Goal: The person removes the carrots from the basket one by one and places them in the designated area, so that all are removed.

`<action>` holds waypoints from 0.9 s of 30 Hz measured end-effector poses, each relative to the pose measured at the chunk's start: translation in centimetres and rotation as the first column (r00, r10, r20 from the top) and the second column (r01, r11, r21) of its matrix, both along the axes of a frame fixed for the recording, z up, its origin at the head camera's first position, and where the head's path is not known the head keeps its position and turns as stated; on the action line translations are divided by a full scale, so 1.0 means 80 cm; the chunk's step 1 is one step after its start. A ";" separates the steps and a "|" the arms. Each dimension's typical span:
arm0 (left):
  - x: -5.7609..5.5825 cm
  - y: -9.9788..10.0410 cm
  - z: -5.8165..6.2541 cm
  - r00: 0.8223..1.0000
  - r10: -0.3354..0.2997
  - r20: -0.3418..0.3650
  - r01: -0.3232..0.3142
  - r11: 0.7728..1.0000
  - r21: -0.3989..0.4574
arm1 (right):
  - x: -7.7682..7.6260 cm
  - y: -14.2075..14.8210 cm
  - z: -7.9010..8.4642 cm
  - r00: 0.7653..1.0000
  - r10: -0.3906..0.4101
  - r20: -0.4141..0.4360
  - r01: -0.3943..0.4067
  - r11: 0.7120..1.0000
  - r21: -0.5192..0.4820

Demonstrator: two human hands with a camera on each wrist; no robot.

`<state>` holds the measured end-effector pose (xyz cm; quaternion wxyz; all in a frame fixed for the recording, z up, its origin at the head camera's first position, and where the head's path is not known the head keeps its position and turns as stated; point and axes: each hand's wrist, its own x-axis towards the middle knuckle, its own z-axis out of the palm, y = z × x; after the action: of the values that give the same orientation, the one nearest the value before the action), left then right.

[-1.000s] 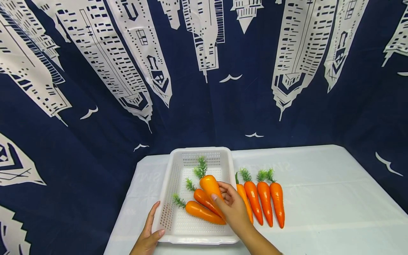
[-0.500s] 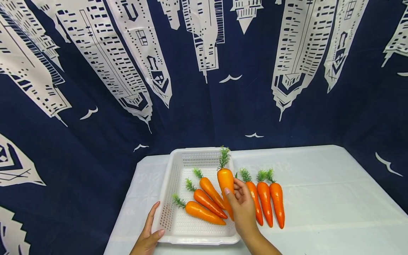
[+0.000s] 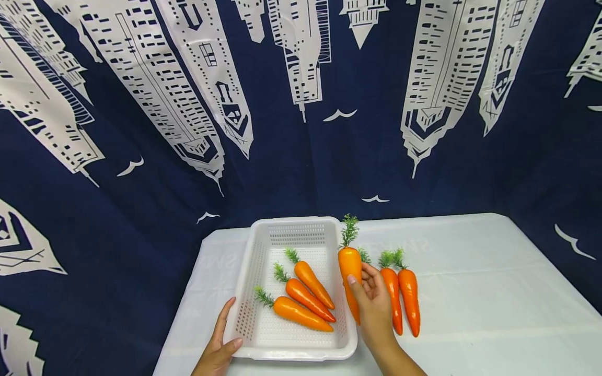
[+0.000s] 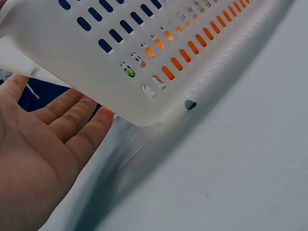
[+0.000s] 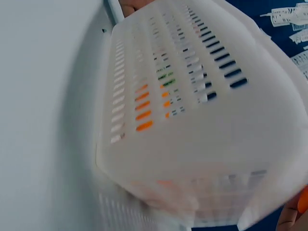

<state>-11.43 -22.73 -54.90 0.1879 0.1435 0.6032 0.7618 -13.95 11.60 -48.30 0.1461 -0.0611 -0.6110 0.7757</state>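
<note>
My right hand (image 3: pixel 373 303) pinches a carrot (image 3: pixel 350 269) with a frilly green top, thumb on its near face, just over the right rim of the white basket (image 3: pixel 291 355). In the right wrist view, a bit of that carrot (image 5: pixel 303 199) and some fingers (image 5: pixel 288 216) show at the edge. Inside the basket lie an upper carrot (image 3: pixel 314 284), a middle carrot (image 3: pixel 310 299) and a lower carrot (image 3: pixel 301 313), tops pointing left. My left hand (image 3: pixel 221 342) touches the basket's front left corner. Its fingers (image 4: pixel 72 115) look nearly straight against the wall.
On the white-covered table (image 3: pixel 479 292), one carrot (image 3: pixel 392 297) and another carrot (image 3: pixel 410 300) lie side by side right of the basket. A green top (image 3: pixel 364 256) peeks out behind my right hand; its carrot is hidden. A dark blue cloth (image 3: pixel 310 172) printed with buildings hangs behind.
My right hand has carried the carrot rightward from over the other carrots to the basket's right rim. The hand now covers more of the carrots on the table. The left hand has stayed put.
</note>
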 end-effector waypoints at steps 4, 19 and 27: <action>0.000 -0.001 0.001 1.000 0.003 0.002 -0.003 1.000 -0.005 | -0.002 0.013 -0.004 1.000 -0.026 0.008 0.026 1.000 -0.002; 0.000 -0.002 0.003 1.000 0.002 0.015 -0.002 1.000 -0.020 | 0.000 0.048 -0.016 0.993 -0.073 0.087 0.071 0.997 0.027; 0.001 -0.003 0.003 1.000 0.008 0.017 -0.008 1.000 -0.022 | 0.002 0.062 -0.016 0.993 -0.041 0.107 0.035 0.998 0.054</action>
<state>-11.37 -22.94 -54.68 0.1914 0.1326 0.6105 0.7570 -13.78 16.52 -49.59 0.1290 -0.1110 -0.6367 0.7521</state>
